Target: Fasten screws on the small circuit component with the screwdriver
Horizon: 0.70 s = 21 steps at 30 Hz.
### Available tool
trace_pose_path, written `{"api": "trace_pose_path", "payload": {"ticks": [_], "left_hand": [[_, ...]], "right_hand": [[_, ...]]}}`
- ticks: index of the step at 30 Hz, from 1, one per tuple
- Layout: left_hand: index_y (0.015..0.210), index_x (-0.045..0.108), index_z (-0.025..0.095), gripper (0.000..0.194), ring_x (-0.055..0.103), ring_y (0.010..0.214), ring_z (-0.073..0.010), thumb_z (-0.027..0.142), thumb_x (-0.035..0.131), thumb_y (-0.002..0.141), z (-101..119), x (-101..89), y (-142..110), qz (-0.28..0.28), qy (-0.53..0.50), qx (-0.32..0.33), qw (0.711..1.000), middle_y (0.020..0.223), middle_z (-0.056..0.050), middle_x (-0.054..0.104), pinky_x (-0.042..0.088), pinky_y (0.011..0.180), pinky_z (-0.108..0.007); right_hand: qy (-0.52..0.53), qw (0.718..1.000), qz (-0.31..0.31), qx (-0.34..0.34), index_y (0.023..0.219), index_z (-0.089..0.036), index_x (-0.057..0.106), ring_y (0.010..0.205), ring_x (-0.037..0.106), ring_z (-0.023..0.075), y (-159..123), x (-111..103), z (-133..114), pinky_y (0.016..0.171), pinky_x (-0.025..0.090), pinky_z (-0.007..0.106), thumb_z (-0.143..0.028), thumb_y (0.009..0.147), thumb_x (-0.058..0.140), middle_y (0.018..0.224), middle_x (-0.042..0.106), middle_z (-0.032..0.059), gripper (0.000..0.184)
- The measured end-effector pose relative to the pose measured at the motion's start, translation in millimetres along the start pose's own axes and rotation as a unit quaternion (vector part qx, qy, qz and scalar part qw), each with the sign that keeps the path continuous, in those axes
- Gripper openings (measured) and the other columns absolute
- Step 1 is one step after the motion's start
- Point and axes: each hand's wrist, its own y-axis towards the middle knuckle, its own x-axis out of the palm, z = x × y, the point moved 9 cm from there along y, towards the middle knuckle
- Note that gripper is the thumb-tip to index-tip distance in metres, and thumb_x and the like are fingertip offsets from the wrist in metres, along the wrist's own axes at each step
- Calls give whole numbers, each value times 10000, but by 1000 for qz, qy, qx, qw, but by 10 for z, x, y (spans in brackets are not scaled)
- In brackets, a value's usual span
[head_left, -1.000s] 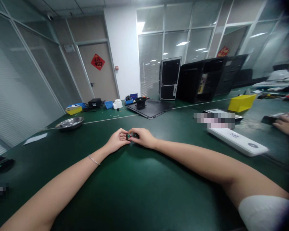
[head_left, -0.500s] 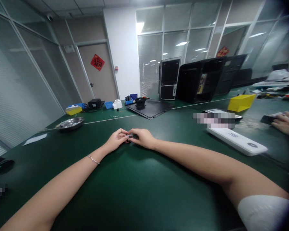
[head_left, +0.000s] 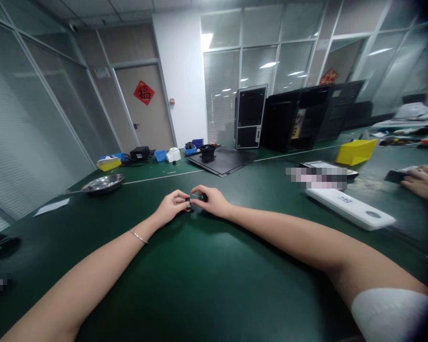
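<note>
Near the middle of the green table, my left hand (head_left: 173,205) is closed on a small black part (head_left: 188,204) with green and copper-coloured spots. Its exact kind is too small to make out. Facing it, my right hand (head_left: 214,202) pinches a small dark-handled tool (head_left: 202,196) with a thin pale shaft pointing toward my left hand. Fingers cover most of both items. The two hands are close together, fingertips almost meeting, low over the tabletop (head_left: 207,275).
At left lies a round metal dish (head_left: 105,184). A black panel (head_left: 224,161) carries a black cup-shaped piece (head_left: 207,152). Computer cases (head_left: 251,116) stand behind. On the right are a white elongated device (head_left: 349,209), a yellow bin (head_left: 356,152) and another person's hand (head_left: 423,181).
My right fingers have drawn slightly apart from my left ones, uncovering the thin shaft. The black part has turned in my left fingers and now looks upright. The forearms have barely moved.
</note>
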Motion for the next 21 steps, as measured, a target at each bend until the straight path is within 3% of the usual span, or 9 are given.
{"api": "trace_pose_path", "payload": {"ticks": [12, 17, 21], "left_hand": [[1026, 568, 146, 382, 693, 827, -178, 352, 747, 759, -17, -49, 1, 23, -46, -6, 999, 941, -64, 716, 527, 836, -358], [1072, 587, 151, 428, 644, 1036, -206, 256, 788, 709, 6, -58, 10, 22, 7, 22, 999, 1080, -91, 688, 464, 978, -380], [1151, 642, 159, 394, 606, 1098, -224, 297, 712, 788, 84, -42, -5, 16, 76, 56, 995, 1184, -108, 650, 437, 1010, -386]], "right_hand": [[-8, 1000, -5, 15, 1056, -220, 660, 756, 617, 152, 3, 19, 17, 699, 434, 247, -462, 879, 592, 894, 712, 30, 308], [-20, 999, -27, 14, 1000, -224, 683, 849, 622, 167, 18, 47, -1, 740, 421, 257, -439, 948, 487, 961, 711, 39, 295], [-63, 997, -46, 13, 894, -211, 692, 818, 603, 156, 26, 77, -2, 688, 384, 244, -377, 979, 440, 893, 684, 41, 314]]}}
